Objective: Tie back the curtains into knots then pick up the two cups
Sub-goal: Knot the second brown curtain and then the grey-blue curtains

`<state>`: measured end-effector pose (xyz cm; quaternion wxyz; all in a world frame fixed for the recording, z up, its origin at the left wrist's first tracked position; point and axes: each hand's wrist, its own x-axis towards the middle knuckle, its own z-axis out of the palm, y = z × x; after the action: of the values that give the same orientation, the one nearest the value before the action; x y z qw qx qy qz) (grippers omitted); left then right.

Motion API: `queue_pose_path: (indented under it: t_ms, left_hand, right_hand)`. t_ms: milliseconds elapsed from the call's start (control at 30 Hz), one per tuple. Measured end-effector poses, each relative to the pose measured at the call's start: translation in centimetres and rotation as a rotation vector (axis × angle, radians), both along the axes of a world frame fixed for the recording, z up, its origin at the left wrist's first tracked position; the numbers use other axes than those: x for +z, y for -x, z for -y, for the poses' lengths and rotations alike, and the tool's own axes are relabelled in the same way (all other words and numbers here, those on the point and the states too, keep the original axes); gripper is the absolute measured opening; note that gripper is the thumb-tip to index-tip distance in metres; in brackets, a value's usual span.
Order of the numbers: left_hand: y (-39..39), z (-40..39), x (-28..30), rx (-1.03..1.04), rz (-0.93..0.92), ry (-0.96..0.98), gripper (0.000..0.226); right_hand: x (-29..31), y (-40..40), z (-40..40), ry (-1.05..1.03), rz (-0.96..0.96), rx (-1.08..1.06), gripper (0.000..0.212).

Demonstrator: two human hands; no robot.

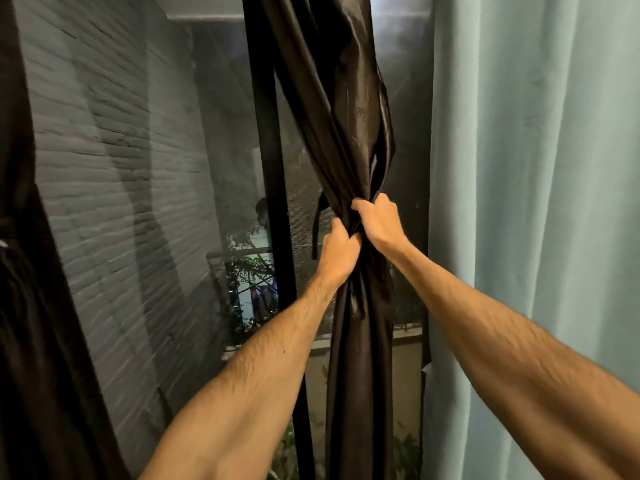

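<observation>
Both hands clench the dark curtain (349,140) where it gathers into a knot.
Left hand (337,245) and right hand (375,220) grip touching bunches — likely to cinch it tight.

Fingertips of left hand (337,245) & right hand (375,216) buried in dark curtain (346,133) folds; curtain top/bottom cut by frame; 2nd dark curtain (41,341) cropped at left edge, blurred

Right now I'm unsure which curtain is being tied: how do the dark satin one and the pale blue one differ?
The dark satin curtain is glossy and twisted into a rope; the pale blue curtain is matte and hangs in loose folds. The left hand and right hand grip the dark one; nothing touches the blue. Both hang at the window.
</observation>
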<state>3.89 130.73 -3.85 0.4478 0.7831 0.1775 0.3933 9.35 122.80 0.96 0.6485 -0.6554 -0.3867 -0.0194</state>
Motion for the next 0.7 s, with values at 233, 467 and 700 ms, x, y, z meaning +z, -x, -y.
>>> queue_pose_path:
  t_ms: [233,467,700]
  left_hand:
    - [1.0,-2.0,-1.7,-0.004,0.102,0.107,0.054]
    - [8.2,-6.4,-4.6,-0.226,0.285,0.321,0.062]
    - [13.9,-9.5,-5.0,-0.154,0.066,0.102,0.077]
  right_hand:
    - [-0.9,1.0,-1.0,0.119,0.131,0.048,0.016]
    - [-2.5,6.8,-5.7,0.219,0.232,0.108,0.030]
    - [-2.9,11.0,-7.5,0.215,0.148,0.136,0.049]
